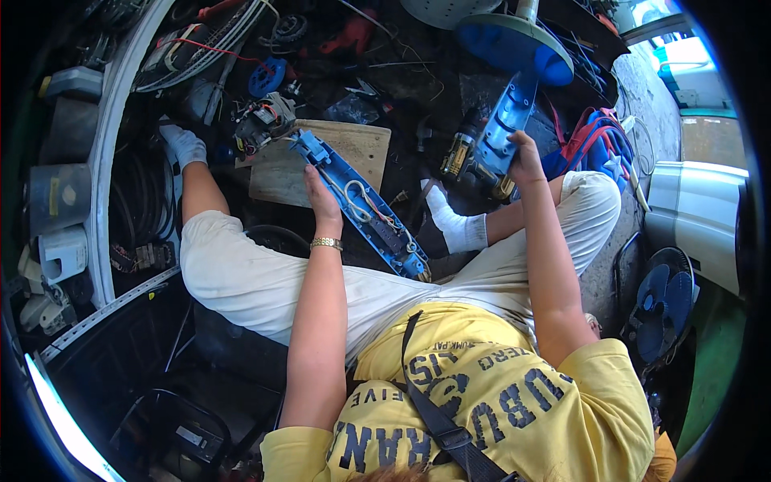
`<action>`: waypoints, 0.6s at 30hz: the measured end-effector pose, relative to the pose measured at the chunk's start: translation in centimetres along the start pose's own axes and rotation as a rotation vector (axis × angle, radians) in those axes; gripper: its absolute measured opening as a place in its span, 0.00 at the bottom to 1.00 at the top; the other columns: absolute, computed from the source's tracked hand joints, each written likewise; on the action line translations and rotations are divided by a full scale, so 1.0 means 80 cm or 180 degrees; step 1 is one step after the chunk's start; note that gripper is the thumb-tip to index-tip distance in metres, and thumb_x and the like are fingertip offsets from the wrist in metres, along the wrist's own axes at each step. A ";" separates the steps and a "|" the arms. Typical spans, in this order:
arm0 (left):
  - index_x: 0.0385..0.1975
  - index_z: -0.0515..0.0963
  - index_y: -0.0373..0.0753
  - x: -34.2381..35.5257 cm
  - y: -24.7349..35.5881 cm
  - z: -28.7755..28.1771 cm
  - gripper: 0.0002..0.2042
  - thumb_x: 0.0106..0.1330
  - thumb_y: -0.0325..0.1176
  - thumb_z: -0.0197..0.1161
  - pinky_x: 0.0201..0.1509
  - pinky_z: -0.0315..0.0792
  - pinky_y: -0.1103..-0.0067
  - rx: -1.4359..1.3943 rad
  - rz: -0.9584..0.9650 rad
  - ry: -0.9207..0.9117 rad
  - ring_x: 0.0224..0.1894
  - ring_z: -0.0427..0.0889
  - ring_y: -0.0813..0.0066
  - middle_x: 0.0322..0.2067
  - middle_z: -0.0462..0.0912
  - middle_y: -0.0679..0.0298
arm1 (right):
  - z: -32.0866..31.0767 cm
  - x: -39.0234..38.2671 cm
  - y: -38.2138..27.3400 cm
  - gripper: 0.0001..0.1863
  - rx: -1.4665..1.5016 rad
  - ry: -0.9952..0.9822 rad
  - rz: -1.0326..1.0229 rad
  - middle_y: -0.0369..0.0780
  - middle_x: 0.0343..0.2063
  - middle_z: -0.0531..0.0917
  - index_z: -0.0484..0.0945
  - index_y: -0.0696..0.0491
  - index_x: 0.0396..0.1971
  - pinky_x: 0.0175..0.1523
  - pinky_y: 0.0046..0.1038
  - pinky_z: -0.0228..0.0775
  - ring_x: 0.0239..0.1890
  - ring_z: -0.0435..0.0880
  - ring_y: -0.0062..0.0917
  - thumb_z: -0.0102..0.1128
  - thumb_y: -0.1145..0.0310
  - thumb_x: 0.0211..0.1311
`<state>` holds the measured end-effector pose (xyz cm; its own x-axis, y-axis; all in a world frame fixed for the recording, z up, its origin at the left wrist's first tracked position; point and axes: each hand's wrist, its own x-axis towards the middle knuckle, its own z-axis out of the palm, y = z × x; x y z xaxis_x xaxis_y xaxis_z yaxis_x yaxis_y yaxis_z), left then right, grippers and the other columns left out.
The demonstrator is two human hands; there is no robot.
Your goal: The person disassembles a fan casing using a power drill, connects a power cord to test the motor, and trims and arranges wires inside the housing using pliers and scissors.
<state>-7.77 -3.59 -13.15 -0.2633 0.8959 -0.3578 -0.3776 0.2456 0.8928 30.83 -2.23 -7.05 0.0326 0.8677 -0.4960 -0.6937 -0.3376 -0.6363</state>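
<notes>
My left hand [324,199] grips the side of a long blue plastic housing [361,210], which lies slanted in front of me. White and reddish wires run along its hollow inside. Its far end meets a bare electric motor [267,119] beside a wooden board [321,173]; whether the two are joined I cannot tell. Over on the right, my right hand [526,159] is closed on the edge of a shiny blue curved cover [506,120], held up apart from the housing. Just left of that cover is a yellow-and-black cordless drill [459,151].
A hammer [423,132] lies on the dark floor by the board. At the back stands a round fan base [514,46]. To the right are a red-and-blue bag [598,145] and a dark fan blade [662,296]. A white-edged shelf [100,185] with plastic parts borders the left.
</notes>
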 end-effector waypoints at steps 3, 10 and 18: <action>0.54 0.66 0.37 0.000 0.002 -0.005 0.29 0.72 0.59 0.40 0.56 0.68 0.73 0.0026 -0.0002 -0.0019 0.49 0.76 0.69 0.47 0.75 0.58 | 0.043 -0.036 -0.011 0.33 0.0266 -0.0530 -0.0118 0.49 0.58 0.73 0.63 0.58 0.62 0.60 0.50 0.68 0.56 0.76 0.44 0.49 0.57 0.57; 0.56 0.65 0.34 0.002 0.001 0.001 0.29 0.73 0.57 0.41 0.61 0.62 0.74 -0.0166 -0.0180 -0.0284 0.54 0.71 0.71 0.52 0.71 0.59 | 0.051 -0.037 -0.012 0.34 0.1634 -0.1344 -0.0071 0.49 0.61 0.67 0.58 0.49 0.65 0.64 0.54 0.59 0.63 0.65 0.49 0.42 0.43 0.65; 0.56 0.65 0.35 0.002 -0.001 -0.014 0.29 0.73 0.56 0.41 0.61 0.63 0.74 -0.0113 -0.0158 -0.0237 0.54 0.70 0.71 0.52 0.71 0.58 | 0.083 -0.015 0.063 0.34 0.1730 0.0370 0.0393 0.51 0.55 0.64 0.53 0.44 0.63 0.62 0.60 0.58 0.60 0.64 0.58 0.44 0.40 0.64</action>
<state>-8.78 -3.90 -13.59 -0.1773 0.9083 -0.3789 -0.4201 0.2784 0.8637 22.55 -2.53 -5.76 -0.0144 0.7776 -0.6286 -0.9669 -0.1710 -0.1893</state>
